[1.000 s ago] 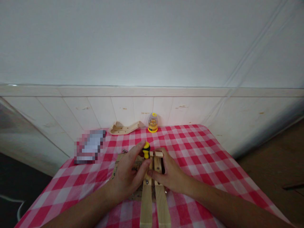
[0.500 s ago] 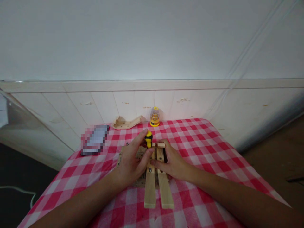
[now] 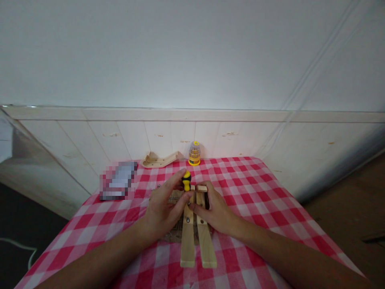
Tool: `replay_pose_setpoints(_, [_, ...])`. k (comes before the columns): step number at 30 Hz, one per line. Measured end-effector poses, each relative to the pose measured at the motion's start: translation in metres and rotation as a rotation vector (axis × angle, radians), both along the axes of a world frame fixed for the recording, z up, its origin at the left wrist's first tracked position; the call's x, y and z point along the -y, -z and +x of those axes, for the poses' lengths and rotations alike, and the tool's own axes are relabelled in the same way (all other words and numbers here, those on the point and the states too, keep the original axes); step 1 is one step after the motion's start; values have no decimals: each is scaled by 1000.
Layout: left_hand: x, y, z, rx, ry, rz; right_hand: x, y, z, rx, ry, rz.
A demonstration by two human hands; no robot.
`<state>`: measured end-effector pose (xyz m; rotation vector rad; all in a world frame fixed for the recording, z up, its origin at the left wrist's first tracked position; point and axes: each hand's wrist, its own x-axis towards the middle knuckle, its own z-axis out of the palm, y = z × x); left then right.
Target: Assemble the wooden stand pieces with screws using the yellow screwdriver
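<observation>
My left hand point(image 3: 162, 210) pinches a small screwdriver with a yellow and black handle point(image 3: 186, 181), held upright over the far end of a wooden frame point(image 3: 195, 237). The frame is two pale parallel slats joined by a short crosspiece, lying on a red and white checked tablecloth point(image 3: 255, 200). My right hand point(image 3: 212, 210) rests on the right slat, with its fingers closed over the wood near the crosspiece. A sheet of printed paper point(image 3: 174, 196) lies under my left hand and the frame.
At the table's far edge, against the white panelled wall, stand a yellow-based clear bit holder point(image 3: 194, 153) and a curved wooden part point(image 3: 159, 160). A blurred flat object point(image 3: 118, 181) lies at the far left. Small screws point(image 3: 158, 186) lie near the paper.
The view has shifted up and down slightly. Both hands stay on the frame and screwdriver, with hardly any change in grip.
</observation>
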<state>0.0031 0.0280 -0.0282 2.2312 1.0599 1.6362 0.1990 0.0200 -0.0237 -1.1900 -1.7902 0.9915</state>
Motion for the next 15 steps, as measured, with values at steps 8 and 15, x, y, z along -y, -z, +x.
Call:
replay_pose_setpoints(8, [-4,0,0,41,21,43,-1,2,0,-19,-8,-7])
replay_pose_setpoints(15, [-3,5,1,49,1,-9,0,0,-1,-9,-3,-7])
